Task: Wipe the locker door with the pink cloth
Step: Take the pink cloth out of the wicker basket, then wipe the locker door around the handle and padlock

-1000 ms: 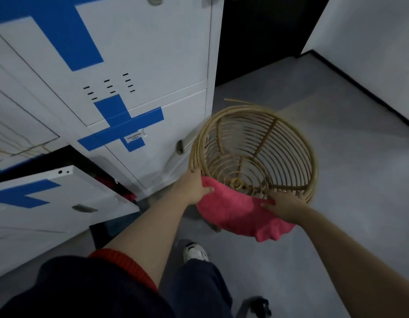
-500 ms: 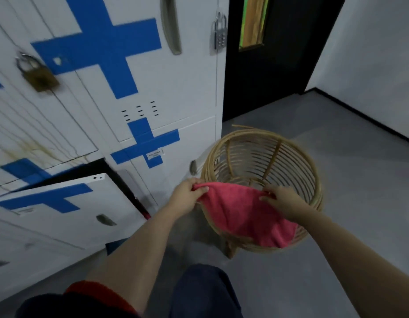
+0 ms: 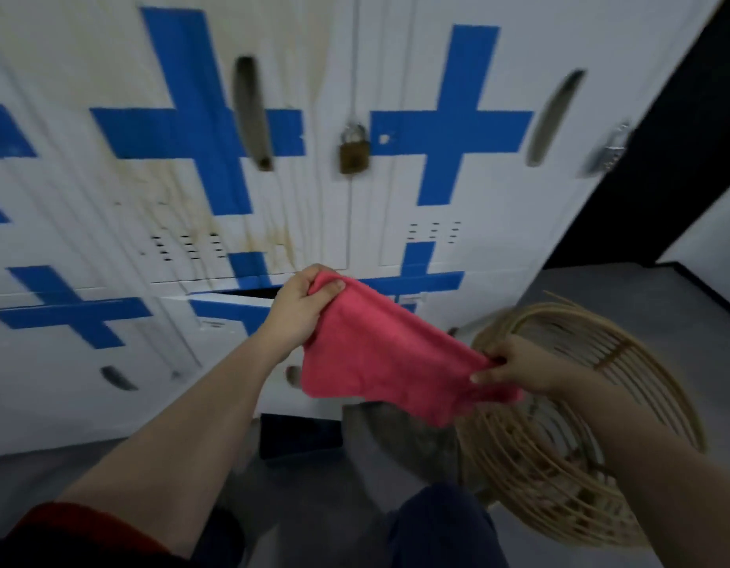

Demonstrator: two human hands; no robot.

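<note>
The pink cloth is stretched in the air between both hands, in front of the lockers. My left hand grips its upper left corner and my right hand pinches its lower right corner. Straight ahead stands a white locker door with a blue tape cross, streaked with brown stains that run down past its vent slots. The cloth is apart from that door.
A round wicker basket stands on the grey floor at the right, under my right arm. A brass padlock hangs between two doors. A lower locker door is ajar. A dark doorway lies right of the lockers.
Both hands lifted the pink cloth off the basket rim and up toward the lockers. The view swung up and left, so the stained door now faces me.
</note>
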